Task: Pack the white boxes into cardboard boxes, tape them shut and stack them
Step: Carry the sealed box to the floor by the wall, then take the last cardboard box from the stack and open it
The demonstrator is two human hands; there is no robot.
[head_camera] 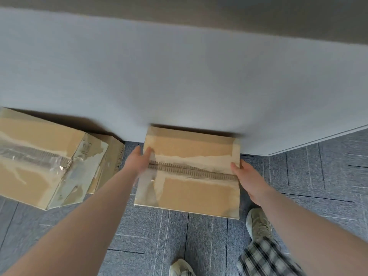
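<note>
Cardboard box (191,174) was gripped on both sides, left hand (140,163) and right hand (249,179) flat against it. Stacking step. Next: probably onto the taped box (39,158) at 9 o'clock.

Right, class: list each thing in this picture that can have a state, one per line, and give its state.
Cardboard box between the hands: flaps closed, old tape torn along the seam, back edge against the wall.
Left hand: pressed flat on that box's left side.
Right hand: pressed on its right side.
Cardboard box on the left: closed, clear tape over its seam.
Box behind it: mostly hidden, state unclear.
</note>
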